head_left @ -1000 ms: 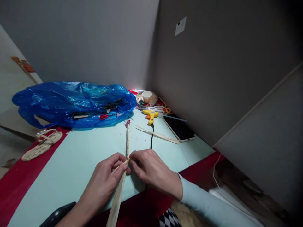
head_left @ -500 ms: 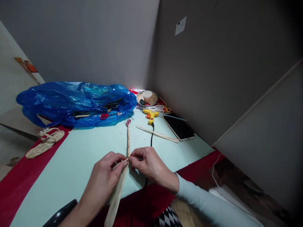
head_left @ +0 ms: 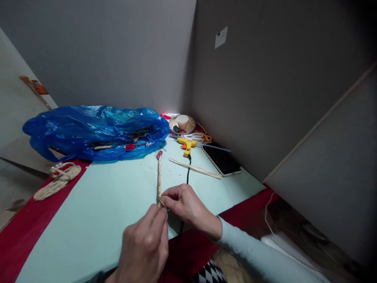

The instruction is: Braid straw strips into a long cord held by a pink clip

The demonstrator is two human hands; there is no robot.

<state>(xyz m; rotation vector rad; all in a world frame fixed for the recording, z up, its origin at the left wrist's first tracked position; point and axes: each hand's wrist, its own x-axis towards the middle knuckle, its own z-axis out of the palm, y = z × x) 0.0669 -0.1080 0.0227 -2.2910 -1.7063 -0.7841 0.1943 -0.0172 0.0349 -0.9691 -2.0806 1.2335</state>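
A thin straw braid [head_left: 159,177] lies on the pale green sheet [head_left: 97,204], running from a small pink clip [head_left: 159,155] toward me. My right hand [head_left: 188,206] pinches the braid's near end between thumb and fingers. My left hand [head_left: 145,245] is raised over the near edge, fingers closed together on the loose straw strands right at the braid's end. The strands themselves are mostly hidden behind this hand.
A blue plastic bag [head_left: 97,131] with red scissors [head_left: 129,147] lies at the back. A yellow glue gun [head_left: 187,144], its black cable, a loose straw strip [head_left: 196,168], a phone [head_left: 222,159], a small basket with a cup [head_left: 182,122] and a coiled braid [head_left: 57,182] surround the work.
My left hand has turned and risen, moving right over the strands so its back faces me; the wide straw strip hanging off the edge is now hidden. The right hand kept its pinch.
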